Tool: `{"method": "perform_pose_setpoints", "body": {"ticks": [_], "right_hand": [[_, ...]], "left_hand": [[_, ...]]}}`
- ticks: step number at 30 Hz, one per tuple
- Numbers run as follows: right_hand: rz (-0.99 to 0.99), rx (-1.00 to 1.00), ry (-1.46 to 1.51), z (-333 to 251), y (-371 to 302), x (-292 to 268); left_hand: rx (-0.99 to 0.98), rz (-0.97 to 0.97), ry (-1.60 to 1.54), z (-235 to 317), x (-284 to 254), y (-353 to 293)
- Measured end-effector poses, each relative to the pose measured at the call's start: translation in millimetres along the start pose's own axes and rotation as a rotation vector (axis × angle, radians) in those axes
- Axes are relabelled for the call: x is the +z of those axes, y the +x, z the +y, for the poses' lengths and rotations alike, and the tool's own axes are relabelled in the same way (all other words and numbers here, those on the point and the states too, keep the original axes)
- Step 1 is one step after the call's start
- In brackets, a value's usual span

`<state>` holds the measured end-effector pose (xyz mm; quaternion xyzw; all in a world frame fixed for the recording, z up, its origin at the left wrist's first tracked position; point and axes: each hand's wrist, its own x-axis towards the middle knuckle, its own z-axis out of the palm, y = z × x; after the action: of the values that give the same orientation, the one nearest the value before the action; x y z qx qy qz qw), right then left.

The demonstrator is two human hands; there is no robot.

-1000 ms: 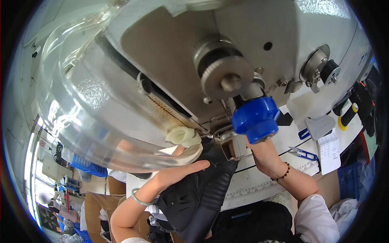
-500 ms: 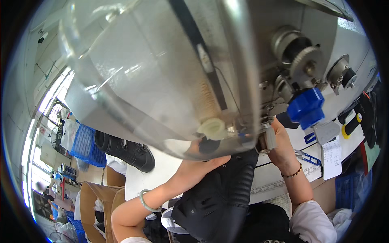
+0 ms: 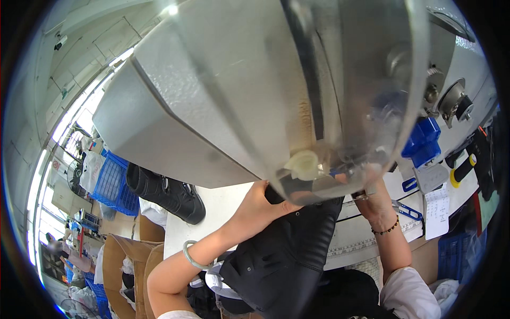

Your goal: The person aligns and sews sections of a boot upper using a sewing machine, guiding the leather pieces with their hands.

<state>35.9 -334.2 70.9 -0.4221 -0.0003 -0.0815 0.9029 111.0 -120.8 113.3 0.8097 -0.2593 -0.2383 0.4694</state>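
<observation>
A black boot (image 3: 287, 255) with ribbed padding and small eyelets lies in front of me, its top tucked under the sewing machine's head. My left hand (image 3: 261, 210) grips its far left edge, thumb laid along the black material and fingers partly hidden. On the right, my right hand (image 3: 376, 204) reaches in beside the machine's needle area. Its fingers are hidden behind metal parts and the clear plastic shield (image 3: 366, 106), so their hold does not show. The sewing machine (image 3: 175, 117) fills the upper middle, grey, with a blue knob-like part (image 3: 424, 139) on its right.
Another black boot (image 3: 164, 194) lies on the white table (image 3: 183, 239) at the left. Blue baskets (image 3: 114, 183) and a cardboard box (image 3: 125, 266) stand beyond. To the right are a blue-handled cutter (image 3: 408, 210), a paper slip (image 3: 436, 210) and a black-yellow spool (image 3: 463, 171).
The machine and its clear shield have shifted right in the picture, uncovering more of the grey body. My left hand sits slightly farther left, still on the boot; my right hand has barely moved.
</observation>
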Motion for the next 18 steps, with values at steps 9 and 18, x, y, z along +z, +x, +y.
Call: {"method": "perform_pose_setpoints", "body": {"ticks": [9, 18], "right_hand": [[0.039, 0.003, -0.05, 12, -1, -2], [0.063, 0.021, -0.013, 9, -5, 5]], "left_hand": [[-0.003, -0.111, 0.025, 16, -11, 4], [-0.075, -0.225, 0.188, 9, -28, 12]]}}
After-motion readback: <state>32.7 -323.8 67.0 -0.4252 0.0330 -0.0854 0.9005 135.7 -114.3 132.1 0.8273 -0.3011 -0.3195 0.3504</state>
